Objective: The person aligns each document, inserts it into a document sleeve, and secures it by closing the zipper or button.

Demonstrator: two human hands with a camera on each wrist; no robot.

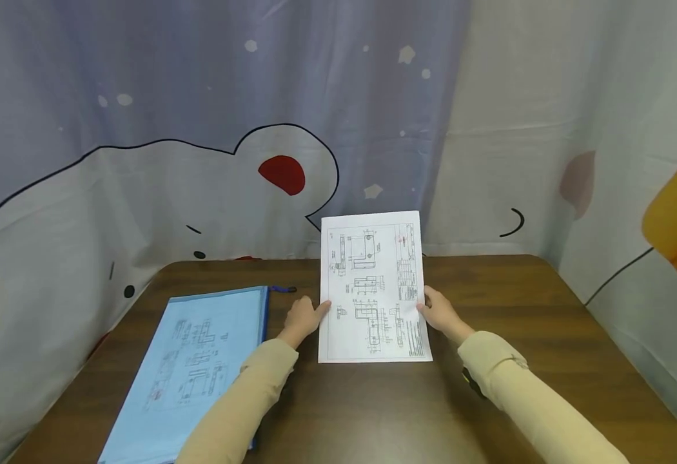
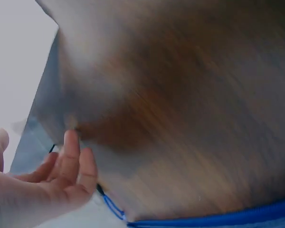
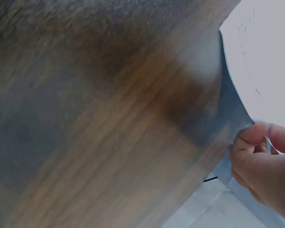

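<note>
Brown table (image 1: 518,335): one blue folder (image 1: 199,361); left hand (image 1: 302,320) and right hand (image 1: 441,312) pinch one drawing sheet (image 1: 371,283).

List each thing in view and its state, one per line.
Drawing sheet: held up off the table by both side edges.
Left hand: thumb on sheet's left edge.
Right hand: pinching sheet's right edge.
Blue zip folder: flat on table, drawings inside.

Matt paper sheet (image 1: 373,287), glossy wood table (image 1: 547,335)
</note>
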